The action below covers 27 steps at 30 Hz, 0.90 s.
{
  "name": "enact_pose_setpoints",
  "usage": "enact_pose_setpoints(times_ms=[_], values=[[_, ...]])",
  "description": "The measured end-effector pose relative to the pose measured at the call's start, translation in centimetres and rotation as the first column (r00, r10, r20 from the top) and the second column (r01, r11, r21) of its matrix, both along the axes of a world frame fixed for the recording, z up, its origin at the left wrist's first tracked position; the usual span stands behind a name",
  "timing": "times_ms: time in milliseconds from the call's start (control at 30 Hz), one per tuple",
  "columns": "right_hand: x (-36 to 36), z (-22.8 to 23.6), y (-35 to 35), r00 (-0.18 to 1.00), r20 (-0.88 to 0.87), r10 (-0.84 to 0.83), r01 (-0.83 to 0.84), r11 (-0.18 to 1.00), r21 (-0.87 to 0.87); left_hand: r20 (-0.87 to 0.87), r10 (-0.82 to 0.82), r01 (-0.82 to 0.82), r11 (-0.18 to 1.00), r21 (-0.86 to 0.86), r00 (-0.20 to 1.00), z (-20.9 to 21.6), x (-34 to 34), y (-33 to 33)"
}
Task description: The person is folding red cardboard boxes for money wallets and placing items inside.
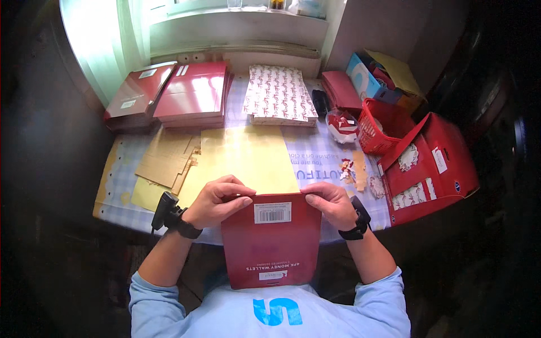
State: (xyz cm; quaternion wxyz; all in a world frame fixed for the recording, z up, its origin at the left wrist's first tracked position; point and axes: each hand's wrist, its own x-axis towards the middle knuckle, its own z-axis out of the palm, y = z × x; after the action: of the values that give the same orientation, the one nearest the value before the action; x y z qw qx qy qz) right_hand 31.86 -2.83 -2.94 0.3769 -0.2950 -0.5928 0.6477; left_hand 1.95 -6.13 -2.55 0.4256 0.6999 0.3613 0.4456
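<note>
A flat red printed packet (272, 239) with a white barcode label hangs down over the table's front edge, close to my chest. My left hand (221, 198) pinches its upper left corner between thumb and fingers. At the upper right corner my right hand (331, 204) grips it the same way. The packet's upper edge lies level between both hands, just in front of a large yellow sheet (248, 158) on the table. Whether the packet is a sleeve or a flattened box I cannot tell.
Red packet stacks (191, 93) stand back left, with a patterned paper stack (280, 93) beside them. Brown cardboard pieces (163, 156) lie left. At the right are a red basket (380, 132), a clear dish (342, 127), an open red box (420, 191) and a blue box (363, 79).
</note>
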Motion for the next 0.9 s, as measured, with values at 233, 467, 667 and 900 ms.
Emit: enact_pose_setpoints(times_ms=[233,467,667,900], values=[[0.0,-0.2,1.0,0.992,0.099,0.08,-0.072,0.994,-0.077,-0.109,-0.007,0.004,1.0,-0.024,0.994,-0.5,0.2,0.5],[0.0,-0.2,1.1,0.978,0.186,0.094,-0.097,0.995,0.011,-0.189,-0.018,0.016,1.0,-0.014,0.982,-0.7,0.3,0.3],[-0.1,-0.3,1.1,0.975,0.205,0.08,-0.1,0.991,0.085,-0.219,0.007,0.003,0.999,0.042,0.976,-0.7,0.4,0.0],[0.2,0.8,1.7,0.929,0.344,0.134,-0.187,0.975,0.124,-0.22,0.001,-0.005,1.0,-0.017,0.975,-0.3,0.9,0.1]])
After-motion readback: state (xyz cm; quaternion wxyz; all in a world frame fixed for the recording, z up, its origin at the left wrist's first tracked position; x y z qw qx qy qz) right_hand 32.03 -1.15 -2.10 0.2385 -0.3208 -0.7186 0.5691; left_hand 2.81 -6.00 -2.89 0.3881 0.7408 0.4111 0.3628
